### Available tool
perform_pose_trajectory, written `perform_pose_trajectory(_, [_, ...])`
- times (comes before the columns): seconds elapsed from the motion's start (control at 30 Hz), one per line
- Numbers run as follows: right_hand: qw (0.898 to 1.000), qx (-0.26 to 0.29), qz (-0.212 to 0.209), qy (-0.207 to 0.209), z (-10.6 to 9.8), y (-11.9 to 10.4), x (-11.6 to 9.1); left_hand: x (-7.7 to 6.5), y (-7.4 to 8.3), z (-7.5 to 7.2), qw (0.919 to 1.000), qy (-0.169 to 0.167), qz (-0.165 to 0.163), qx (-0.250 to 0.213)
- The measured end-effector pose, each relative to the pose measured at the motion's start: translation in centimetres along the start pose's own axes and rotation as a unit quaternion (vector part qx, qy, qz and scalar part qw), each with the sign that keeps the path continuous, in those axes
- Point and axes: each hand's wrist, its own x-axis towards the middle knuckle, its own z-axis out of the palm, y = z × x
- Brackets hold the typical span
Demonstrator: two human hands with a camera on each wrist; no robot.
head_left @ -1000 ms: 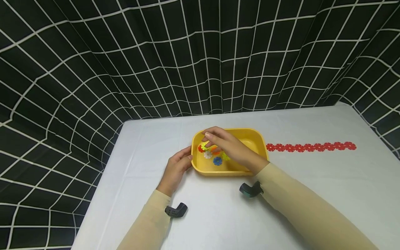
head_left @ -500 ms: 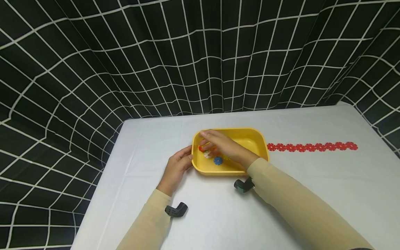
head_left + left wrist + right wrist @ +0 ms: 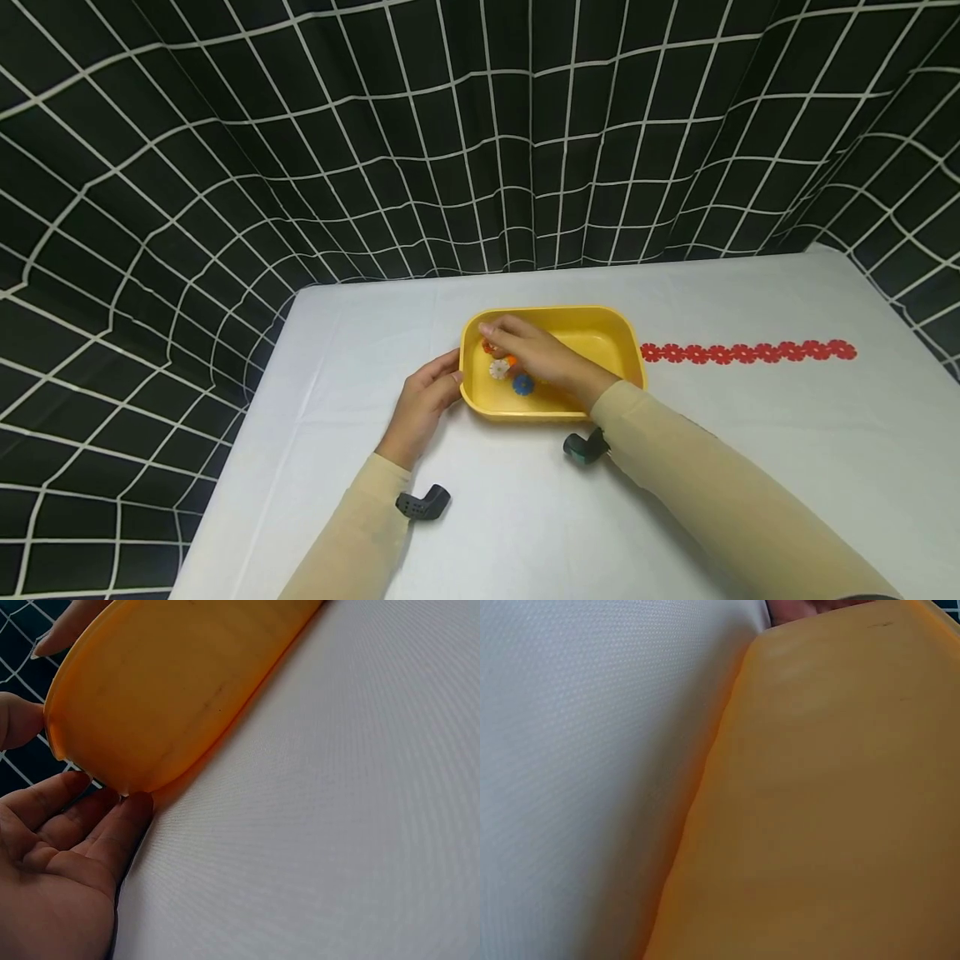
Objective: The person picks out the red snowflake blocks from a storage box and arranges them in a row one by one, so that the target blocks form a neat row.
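A shallow yellow plastic tray (image 3: 551, 415) stands on the white cloth. My left hand (image 3: 423, 408) holds its left end from outside; in the left wrist view the thumb is at the rim and the fingertips touch lower on the wall. My right hand (image 3: 536, 348) is inside the tray, its fingers bent down over small plastic snowflake discs. A red disc (image 3: 489, 347) shows right by its fingertips; I cannot tell whether they pinch it. Close by lie a white disc (image 3: 498, 368), an orange disc (image 3: 512, 360) and a blue disc (image 3: 522, 384). The right palm hides part of the tray floor.
To the right of the tray, a straight chain of several joined red snowflake discs (image 3: 742, 354) lies on the white tablecloth (image 3: 787, 433). A black curtain with a white grid (image 3: 480, 142) hangs behind the table. Each wrist wears a small dark camera.
My right hand has shifted slightly left and its fingers have bent down among the discs. The yellow disc is now covered and the red one sits slightly farther back. The left hand stays put.
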Motion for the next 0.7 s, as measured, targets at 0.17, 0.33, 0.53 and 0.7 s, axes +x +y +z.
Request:
perform_pose_trajectory(0.17, [0.999,-0.030,0.013,0.032,0.0,0.1,-0.2,0.0,-0.1,0.0,1.0000,-0.001,0.001,-0.003])
perform_pose_trajectory(0.33, [0.997,-0.074,-0.006,0.035,-0.1,0.6,0.0,0.0,-0.1,0.0,1.0000,0.001,0.000,-0.002])
perform_pose_trajectory(0.53, [0.994,-0.101,-0.021,0.034,-0.1,0.8,0.0,0.1,-0.1,0.1,1.0000,0.003,-0.001,-0.005])
perform_pose_trajectory(0.7, [0.989,-0.143,-0.029,0.035,-0.1,1.2,0.5,0.2,-0.1,0.1,0.9999,0.007,-0.003,-0.009])
